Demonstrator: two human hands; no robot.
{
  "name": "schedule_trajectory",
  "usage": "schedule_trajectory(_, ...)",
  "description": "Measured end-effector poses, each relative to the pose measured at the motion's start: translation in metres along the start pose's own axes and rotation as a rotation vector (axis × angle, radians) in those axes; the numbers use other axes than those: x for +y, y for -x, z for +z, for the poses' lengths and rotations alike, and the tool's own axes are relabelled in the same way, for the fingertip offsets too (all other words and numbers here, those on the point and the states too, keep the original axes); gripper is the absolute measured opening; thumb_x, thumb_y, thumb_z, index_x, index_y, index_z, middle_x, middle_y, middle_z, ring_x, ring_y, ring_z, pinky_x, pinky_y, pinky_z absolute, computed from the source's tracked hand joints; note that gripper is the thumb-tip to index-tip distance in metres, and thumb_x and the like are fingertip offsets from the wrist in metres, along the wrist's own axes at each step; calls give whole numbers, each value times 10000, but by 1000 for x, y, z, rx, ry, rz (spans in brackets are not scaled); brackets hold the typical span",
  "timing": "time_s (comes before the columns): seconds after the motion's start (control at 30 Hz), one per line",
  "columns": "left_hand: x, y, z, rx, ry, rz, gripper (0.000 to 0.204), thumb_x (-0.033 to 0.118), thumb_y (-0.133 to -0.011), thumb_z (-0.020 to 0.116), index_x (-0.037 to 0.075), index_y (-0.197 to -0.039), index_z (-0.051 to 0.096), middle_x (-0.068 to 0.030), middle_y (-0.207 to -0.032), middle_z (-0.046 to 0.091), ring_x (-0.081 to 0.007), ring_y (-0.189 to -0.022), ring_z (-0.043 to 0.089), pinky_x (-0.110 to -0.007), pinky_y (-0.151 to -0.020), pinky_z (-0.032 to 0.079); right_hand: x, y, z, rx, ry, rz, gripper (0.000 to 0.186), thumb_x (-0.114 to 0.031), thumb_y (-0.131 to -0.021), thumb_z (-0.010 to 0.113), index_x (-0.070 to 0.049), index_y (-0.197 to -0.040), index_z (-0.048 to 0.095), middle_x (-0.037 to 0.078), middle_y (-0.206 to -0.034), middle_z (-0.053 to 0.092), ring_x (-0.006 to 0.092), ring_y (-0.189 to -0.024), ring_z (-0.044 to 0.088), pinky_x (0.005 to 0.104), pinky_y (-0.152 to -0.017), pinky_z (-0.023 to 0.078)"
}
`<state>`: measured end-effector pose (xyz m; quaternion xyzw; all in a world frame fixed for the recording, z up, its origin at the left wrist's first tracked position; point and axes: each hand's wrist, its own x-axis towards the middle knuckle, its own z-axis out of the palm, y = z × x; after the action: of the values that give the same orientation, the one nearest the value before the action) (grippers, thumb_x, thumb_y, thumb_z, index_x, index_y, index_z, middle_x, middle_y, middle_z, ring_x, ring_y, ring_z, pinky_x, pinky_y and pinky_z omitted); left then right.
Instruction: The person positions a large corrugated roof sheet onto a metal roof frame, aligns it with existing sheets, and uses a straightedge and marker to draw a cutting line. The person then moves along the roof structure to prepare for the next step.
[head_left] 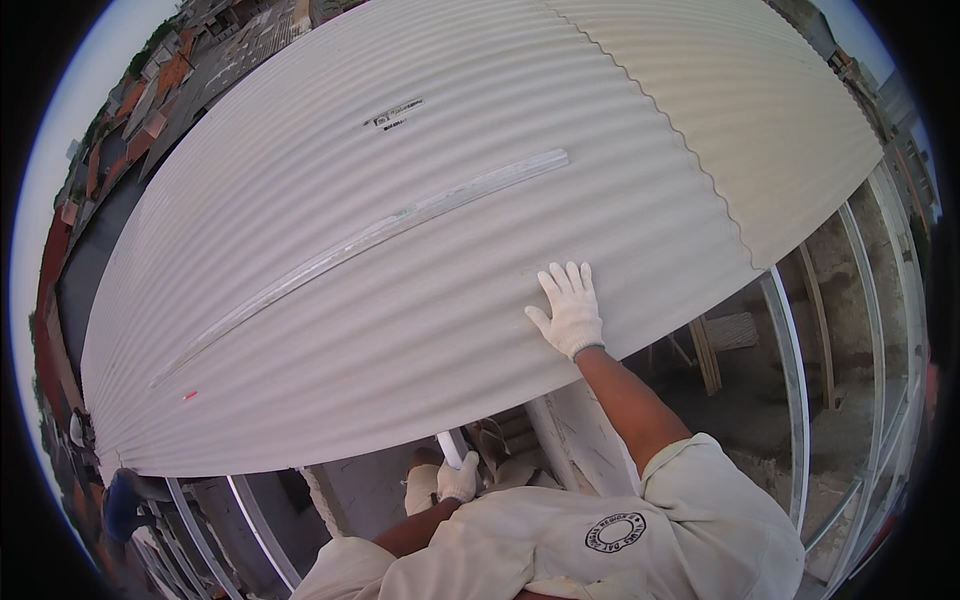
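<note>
- The right hand (568,308), gloved, is pressing flat and open on the corrugated roof sheet (400,250).
- The left hand (458,480) is gripping a white pole (449,447) below the sheet's edge.

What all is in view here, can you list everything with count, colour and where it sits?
corrugated roofing sheet: one, off-white, filling the centre and left
second corrugated sheet: one, cream, overlapping at upper right
long flat strip: one, pale grey, lying diagonally on the sheet
metal frame bars: several, light grey, right side below the sheets
wooden planks: a few, brown, leaning below at right
rooftops: many, reddish and grey, far left rim
right hand: white glove, flat on the sheet's lower edge
left hand: white glove, gripping a white post under the sheet
</note>
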<state>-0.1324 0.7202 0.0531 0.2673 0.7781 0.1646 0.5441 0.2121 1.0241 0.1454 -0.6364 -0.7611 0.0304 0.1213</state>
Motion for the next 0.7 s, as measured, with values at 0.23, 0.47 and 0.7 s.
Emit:
schedule_trajectory(0.23,4,7,-5,29,-129,10,787,627,-1022,869,10,-1507,811,-248,-1393,890,-426,-1335,845,-530,-1151,629,-4,-5,6,-9,62,12,782,-562,-1148,752,-73,-1749,641,217,-1837,575,501,-1750,405,664,-1512,227)
schedule_trajectory(0.47,17,17,-10,2,-93,59,755,640,-1018,846,58,-1499,825,-253,-1350,894,-433,-1303,848,-530,-1124,634,-2,-1,14,-18,167,-16,777,-578,-1202,660,-96,-1806,583,199,-1863,547,489,-1745,415,654,-1508,229)
schedule_trajectory(0.7,24,31,-16,-16,-101,99,715,610,-1020,835,52,-1467,838,-213,-1254,907,-384,-1172,877,-504,-1063,651,-33,15,13,-111,265,-17,808,-626,-1222,603,-108,-1839,546,217,-1910,496,496,-1767,395,664,-1513,186)
